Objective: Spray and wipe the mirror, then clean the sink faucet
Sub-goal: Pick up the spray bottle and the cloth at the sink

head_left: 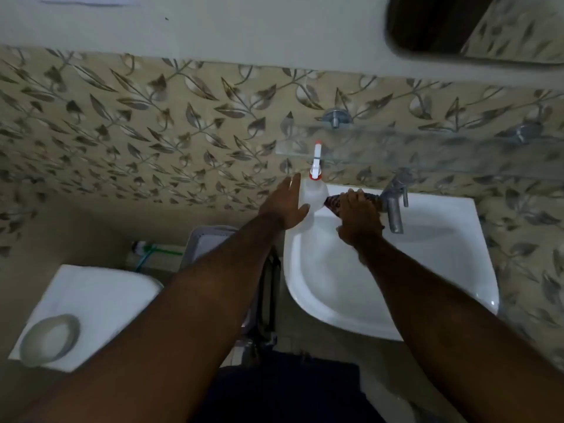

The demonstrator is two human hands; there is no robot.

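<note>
A clear spray bottle (312, 195) with a white and red nozzle stands on the back left corner of the white sink (457, 288). My left hand (285, 206) wraps around its left side, fingers spread along the body. My right hand (358, 216) presses a dark patterned cloth (334, 203) against the base of the metal faucet (393, 203), whose spout points down over the basin. The mirror (476, 25) shows at the top right, only its lower corner in view.
A glass shelf (427, 148) on metal brackets hangs just above the faucet. A white toilet tank (91, 303) with a round flush button sits at lower left. A grey bin (210, 242) stands between tank and sink. Leaf-patterned tiles cover the wall.
</note>
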